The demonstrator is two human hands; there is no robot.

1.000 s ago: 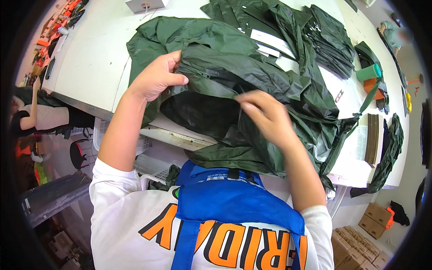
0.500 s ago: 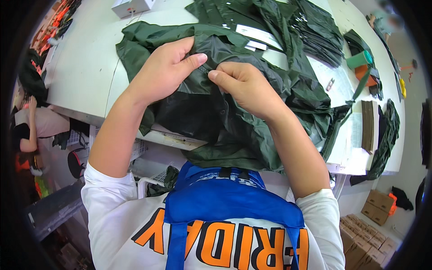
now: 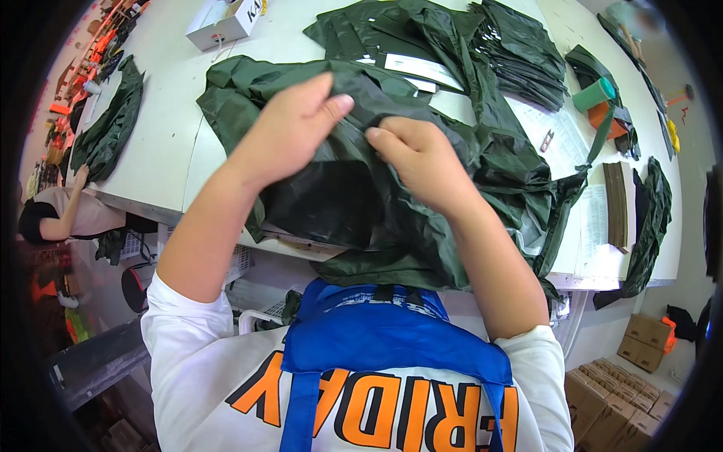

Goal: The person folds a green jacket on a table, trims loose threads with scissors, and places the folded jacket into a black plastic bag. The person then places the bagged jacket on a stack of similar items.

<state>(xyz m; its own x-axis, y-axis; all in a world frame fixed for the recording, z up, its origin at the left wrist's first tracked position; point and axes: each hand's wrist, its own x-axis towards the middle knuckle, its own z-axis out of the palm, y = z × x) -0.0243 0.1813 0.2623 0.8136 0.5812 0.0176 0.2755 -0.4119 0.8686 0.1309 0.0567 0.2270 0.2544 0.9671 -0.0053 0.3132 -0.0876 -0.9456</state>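
Observation:
A large dark green fabric piece (image 3: 354, 203) lies crumpled over the near edge of the white table (image 3: 162, 135) and hangs down toward my lap. My left hand (image 3: 290, 128) pinches a fold of it near the top. My right hand (image 3: 418, 154) grips the same fold close beside, thumbs almost touching. More green fabric (image 3: 422, 30) spreads out behind, with white paper labels (image 3: 418, 68) on it.
A stack of folded green pieces (image 3: 520, 45) sits at the back right. A white box (image 3: 226, 19) stands at the back left, a green tape roll (image 3: 595, 94) at the right. Another person (image 3: 64, 215) sits at the left. Cardboard boxes (image 3: 625, 384) are on the floor.
My hands have come together on the fabric and moved up; the fold between them is now gathered tighter than a second ago.

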